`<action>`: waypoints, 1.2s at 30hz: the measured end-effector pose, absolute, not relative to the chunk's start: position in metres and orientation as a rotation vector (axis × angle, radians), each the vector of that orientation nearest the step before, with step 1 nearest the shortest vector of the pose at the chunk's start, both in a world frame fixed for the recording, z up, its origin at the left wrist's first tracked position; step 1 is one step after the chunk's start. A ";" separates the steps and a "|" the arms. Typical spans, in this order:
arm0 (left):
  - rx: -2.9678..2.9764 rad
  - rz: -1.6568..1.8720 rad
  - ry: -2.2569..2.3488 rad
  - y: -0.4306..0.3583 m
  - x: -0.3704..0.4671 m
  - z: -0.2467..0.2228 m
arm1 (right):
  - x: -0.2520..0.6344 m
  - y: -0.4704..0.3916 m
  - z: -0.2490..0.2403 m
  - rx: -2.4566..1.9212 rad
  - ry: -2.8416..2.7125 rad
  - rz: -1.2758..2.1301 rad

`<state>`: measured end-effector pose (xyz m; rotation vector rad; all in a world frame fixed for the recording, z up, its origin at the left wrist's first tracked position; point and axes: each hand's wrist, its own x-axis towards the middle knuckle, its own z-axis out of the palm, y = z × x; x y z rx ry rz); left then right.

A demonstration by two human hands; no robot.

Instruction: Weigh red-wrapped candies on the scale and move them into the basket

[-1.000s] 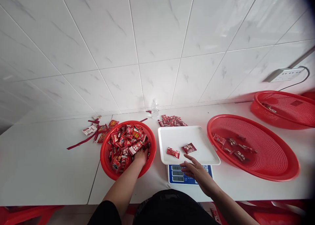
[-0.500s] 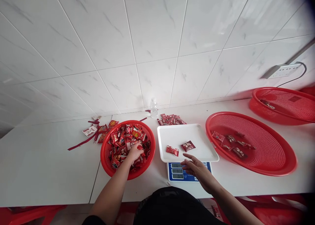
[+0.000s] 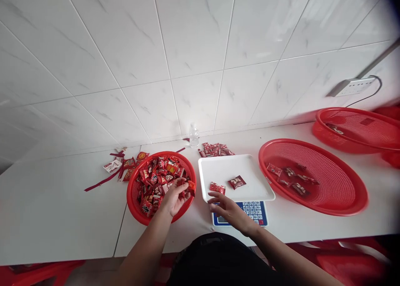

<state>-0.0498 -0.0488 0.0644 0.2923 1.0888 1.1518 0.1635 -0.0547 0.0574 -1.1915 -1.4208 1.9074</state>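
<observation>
My left hand is closed on a small red snack packet, held over the right side of a round red basket. That basket is heaped with red wrapped packets. My right hand holds nothing; its fingers are apart, above the front left edge of a white weighing tray. On the tray lie a red packet, just beyond my right fingertips, and a dark red packet. The scale's blue keypad panel shows below the tray, its displays mostly covered by my right hand.
A large red basket with several packets stands right of the scale, another red basket behind it. A pile of red packets and a clear bottle are near the wall. Ribbons, a card and packets lie left.
My left hand has lifted out of the heap and moved right with a red packet showing in its fingers. My right hand has moved left along the tray's front edge.
</observation>
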 end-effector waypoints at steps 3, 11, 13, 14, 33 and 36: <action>0.442 1.039 1.036 -0.054 -0.019 0.072 | 0.152 -0.053 0.058 -1.060 -1.444 1.870; 0.562 0.945 1.076 -0.050 0.003 0.060 | 0.166 -0.052 0.052 -1.233 -1.057 1.895; 0.572 0.922 1.108 -0.048 0.005 0.056 | 0.174 -0.050 0.048 -1.277 -0.997 1.872; 0.585 0.918 1.118 -0.047 0.007 0.055 | 0.179 -0.049 0.045 -1.308 -0.970 1.851; 0.432 0.843 1.091 -0.048 0.010 0.049 | 0.218 -0.003 0.042 -1.692 -1.378 1.372; 0.521 0.826 1.042 -0.052 0.013 0.048 | 0.210 -0.011 0.044 -1.697 -1.453 1.446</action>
